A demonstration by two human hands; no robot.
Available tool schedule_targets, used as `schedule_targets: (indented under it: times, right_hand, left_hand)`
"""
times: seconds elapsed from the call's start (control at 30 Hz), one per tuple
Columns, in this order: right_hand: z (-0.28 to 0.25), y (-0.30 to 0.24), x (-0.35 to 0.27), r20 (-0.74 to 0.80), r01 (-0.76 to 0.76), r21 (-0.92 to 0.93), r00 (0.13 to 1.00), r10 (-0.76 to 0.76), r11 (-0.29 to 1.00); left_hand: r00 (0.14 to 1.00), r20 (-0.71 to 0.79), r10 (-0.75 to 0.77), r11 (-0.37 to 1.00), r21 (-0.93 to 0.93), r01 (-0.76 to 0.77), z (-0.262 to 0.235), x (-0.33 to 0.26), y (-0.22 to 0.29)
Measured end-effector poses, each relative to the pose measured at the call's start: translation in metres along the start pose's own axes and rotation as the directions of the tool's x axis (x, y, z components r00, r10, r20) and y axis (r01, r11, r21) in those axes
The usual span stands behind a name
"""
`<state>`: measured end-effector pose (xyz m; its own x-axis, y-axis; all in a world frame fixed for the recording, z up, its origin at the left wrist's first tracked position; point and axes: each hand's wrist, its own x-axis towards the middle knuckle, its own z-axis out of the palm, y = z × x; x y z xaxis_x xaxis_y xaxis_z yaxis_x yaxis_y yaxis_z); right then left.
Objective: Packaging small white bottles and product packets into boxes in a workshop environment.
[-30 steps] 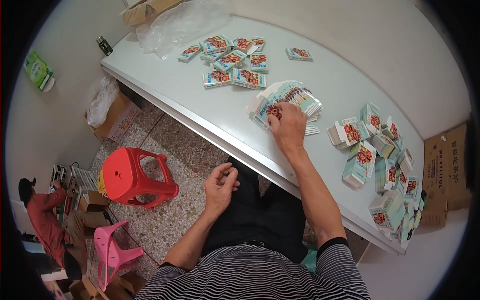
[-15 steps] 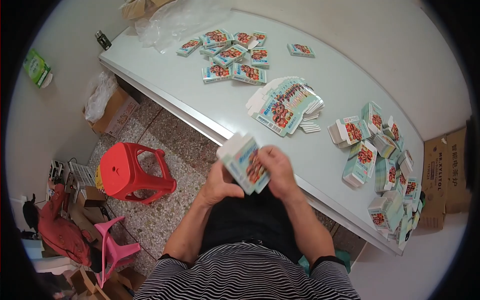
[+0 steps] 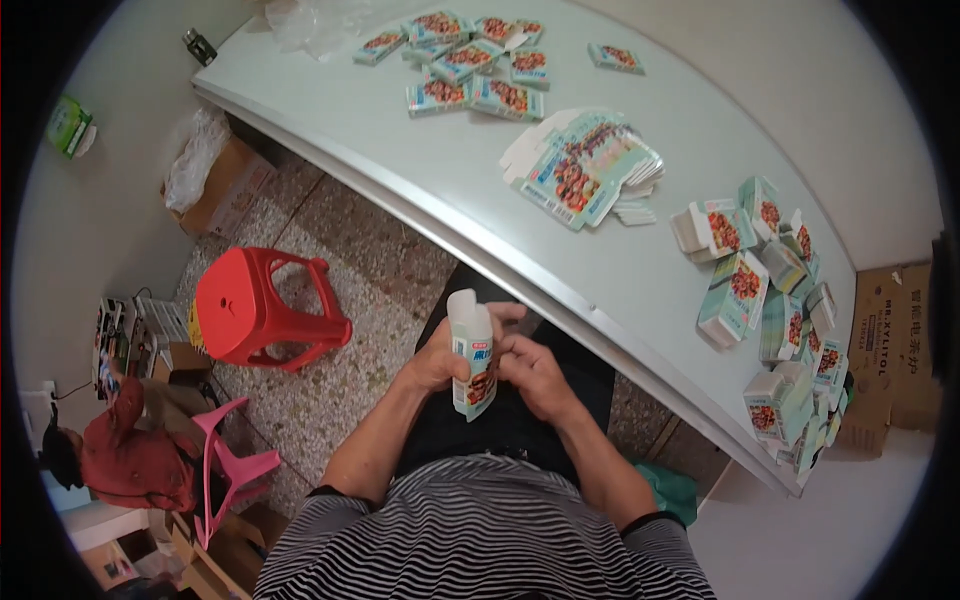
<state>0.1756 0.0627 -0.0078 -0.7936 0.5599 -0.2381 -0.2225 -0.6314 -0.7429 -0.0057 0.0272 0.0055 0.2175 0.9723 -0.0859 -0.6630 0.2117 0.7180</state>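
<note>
Above my lap, my left hand (image 3: 437, 360) grips a small mint-green and white carton (image 3: 472, 385) with a colourful picture. Its fingers reach round behind the carton, and the thumb presses on the front. The carton stands roughly upright, with a pale flap raised at its top end. My right hand (image 3: 535, 375) is at the carton's right edge, fingers curled against it; their tips are partly hidden. On the table beyond lies a fanned stack of flat cartons (image 3: 565, 185).
Several closed cartons (image 3: 465, 60) lie in a heap on the white table (image 3: 400, 150), with a single carton (image 3: 616, 58) apart. More cartons (image 3: 735, 290) are piled at the right. A red stool (image 3: 235, 305) stands left; beyond it a person in red (image 3: 135, 450) sits near a pink chair (image 3: 235, 465).
The carton has turned from a tilted, flat-looking pose to a narrow upright one and moved slightly down. My right hand has slid from its front face to its right edge. The view has shifted.
</note>
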Motion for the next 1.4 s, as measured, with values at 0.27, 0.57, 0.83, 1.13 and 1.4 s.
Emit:
schedule_targets:
  times: [0.27,0.57,0.83,1.13,1.4]
  right_hand:
    - [0.001,0.004,-0.008,0.102,-0.115,0.192,0.99,0.097,0.975]
    - [0.0,0.021,-0.015,0.215,-0.199,0.393,0.969,0.121,0.898]
    - [-0.006,0.041,-0.015,0.295,-0.168,0.445,0.955,0.033,0.88]
    - [-0.015,0.034,-0.004,-0.216,-0.02,0.173,0.975,0.058,0.985]
    - [-0.008,0.035,-0.001,-0.255,-0.068,-0.02,0.965,0.061,0.997]
  left_hand:
    - [0.983,0.177,-0.049,0.992,-0.102,0.068,0.006,-0.006,-0.005]
    - [0.996,0.035,-0.087,0.996,0.022,0.086,-0.002,-0.015,-0.013]
    - [0.956,0.28,-0.087,0.955,-0.25,0.16,-0.004,-0.009,-0.03]
    - [0.855,-0.48,0.196,0.867,0.492,0.077,-0.003,-0.036,-0.007]
    - [0.86,-0.496,0.12,0.96,0.277,0.026,-0.005,-0.051,-0.02]
